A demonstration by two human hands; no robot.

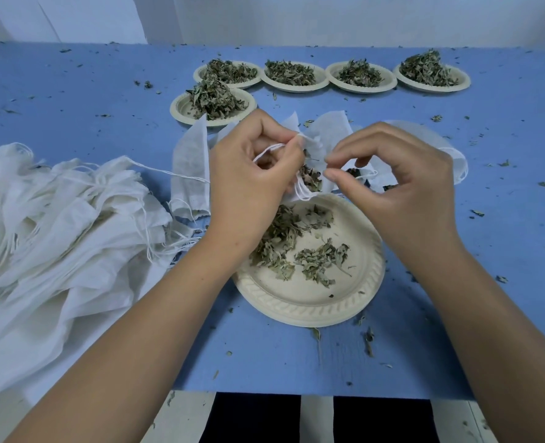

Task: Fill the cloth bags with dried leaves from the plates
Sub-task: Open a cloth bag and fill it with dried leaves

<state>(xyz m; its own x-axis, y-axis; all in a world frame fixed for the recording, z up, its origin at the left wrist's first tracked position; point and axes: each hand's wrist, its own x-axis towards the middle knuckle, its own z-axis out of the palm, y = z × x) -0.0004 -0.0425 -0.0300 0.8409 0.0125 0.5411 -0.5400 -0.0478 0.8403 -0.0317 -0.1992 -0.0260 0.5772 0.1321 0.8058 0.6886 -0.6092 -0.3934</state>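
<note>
Your left hand (258, 174) pinches the bag (309, 183) mouth; your right hand (399, 183) pinches its string (368, 174). Hold it over the plate (312, 302) so leaves (280, 238) don't spill.

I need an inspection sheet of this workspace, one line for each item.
Surface: blue table, scattered with leaf crumbs.
Job's things: near beige paper plate partly emptied; five far plates heaped with dried leaves; small white cloth bag holds leaves.
Clutter: pile of white drawstring bags at left.
Grippers: left hand and right hand both pinch the bag's mouth.
Cables: nothing seen.
Surroundings: pale wall behind.
</note>
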